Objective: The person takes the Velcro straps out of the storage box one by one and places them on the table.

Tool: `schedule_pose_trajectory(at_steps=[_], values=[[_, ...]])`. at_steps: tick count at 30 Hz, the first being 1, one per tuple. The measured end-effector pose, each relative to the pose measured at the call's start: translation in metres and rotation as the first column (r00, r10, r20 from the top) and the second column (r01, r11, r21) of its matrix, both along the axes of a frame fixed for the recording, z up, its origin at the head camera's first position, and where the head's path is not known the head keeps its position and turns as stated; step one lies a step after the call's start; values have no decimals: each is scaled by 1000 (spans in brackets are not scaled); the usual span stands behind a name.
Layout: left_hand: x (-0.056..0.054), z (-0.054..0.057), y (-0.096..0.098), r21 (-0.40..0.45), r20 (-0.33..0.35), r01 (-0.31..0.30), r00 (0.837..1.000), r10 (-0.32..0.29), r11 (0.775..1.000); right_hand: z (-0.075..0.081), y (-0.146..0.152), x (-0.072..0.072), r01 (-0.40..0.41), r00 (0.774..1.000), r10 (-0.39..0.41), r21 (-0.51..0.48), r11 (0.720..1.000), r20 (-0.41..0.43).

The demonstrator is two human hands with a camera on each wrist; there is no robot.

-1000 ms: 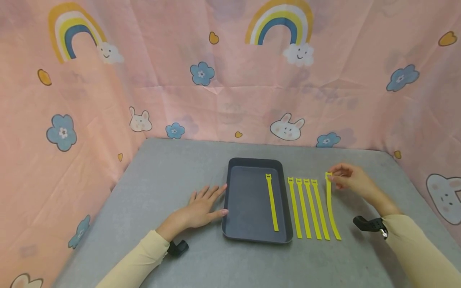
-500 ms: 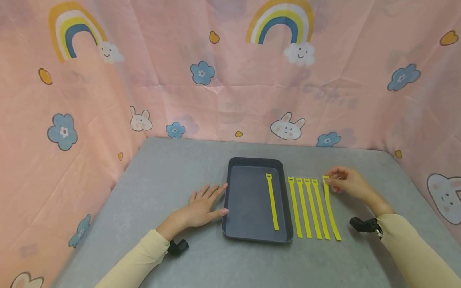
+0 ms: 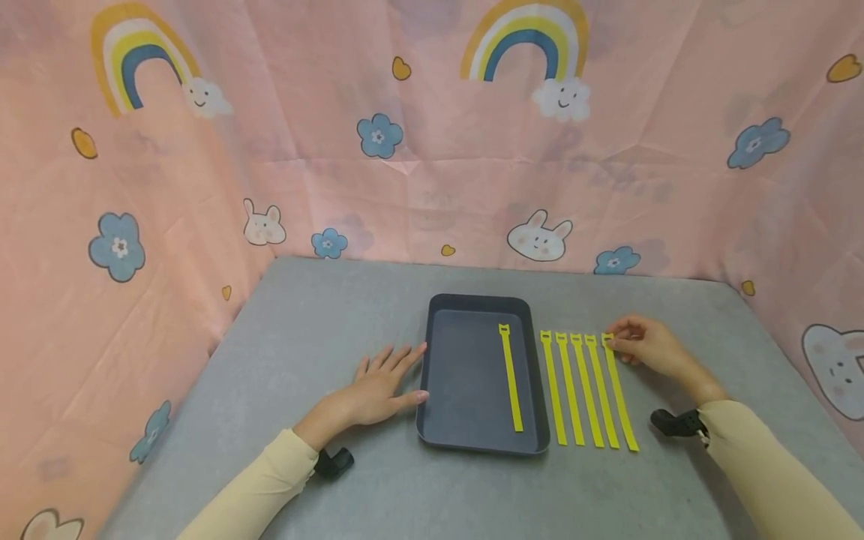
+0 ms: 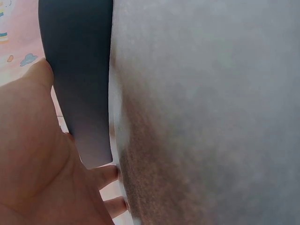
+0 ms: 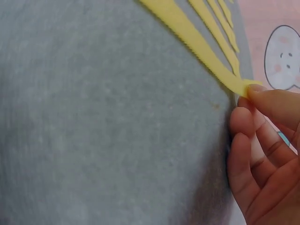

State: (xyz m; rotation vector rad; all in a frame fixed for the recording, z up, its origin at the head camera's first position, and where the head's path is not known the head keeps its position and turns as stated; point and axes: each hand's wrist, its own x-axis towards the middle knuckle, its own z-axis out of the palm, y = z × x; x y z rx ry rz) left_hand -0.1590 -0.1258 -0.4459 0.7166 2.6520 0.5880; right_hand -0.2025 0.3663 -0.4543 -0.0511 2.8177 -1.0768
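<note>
My right hand (image 3: 651, 347) pinches the slotted head of the rightmost yellow hook-and-loop cable tie (image 3: 622, 405) between thumb and fingers. In the right wrist view, the thumb presses on the end of that cable tie (image 5: 201, 51), which is slightly raised there. Several similar yellow cable ties (image 3: 571, 397) lie side by side to its left, heads at the far end. One more cable tie (image 3: 511, 382) lies inside the dark grey tray (image 3: 459, 442), near its right wall. My left hand (image 3: 374, 394), fingers spread, touches the tray's left rim; the left wrist view shows the tray wall (image 4: 79, 70) close up.
A grey tabletop (image 3: 324, 300) carries everything. Pink patterned cloth (image 3: 432, 180) hangs behind and along both sides. Black wrist cameras, one by the left wrist (image 3: 334, 463) and one by the right (image 3: 675, 422), sit close above the table.
My right hand has moved left and slightly nearer, bringing the head of the held cable tie beside the row and lower toward the table. The left hand and tray have stayed put.
</note>
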Motion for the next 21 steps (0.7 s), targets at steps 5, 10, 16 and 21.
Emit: schedule_pose_trajectory(at_steps=[5,10,16,21], values=[[0,1,0,-4,1,6,1000,-6,1000,-4,0,-2,-3,1000,3,8,1000,-15],[1,2,1,1,2,2,1000,-2,1000,-5,-3,-1,8,1000,-7,12,1000,-25],[2,3,1,3,8,7,1000,-7,1000,-6,-6,-1,20,999,-18,29,999,-42],[1,3,1,10,7,6,1000,-6,1000,-7,-6,-1,29,997,-26,34,999,-66]])
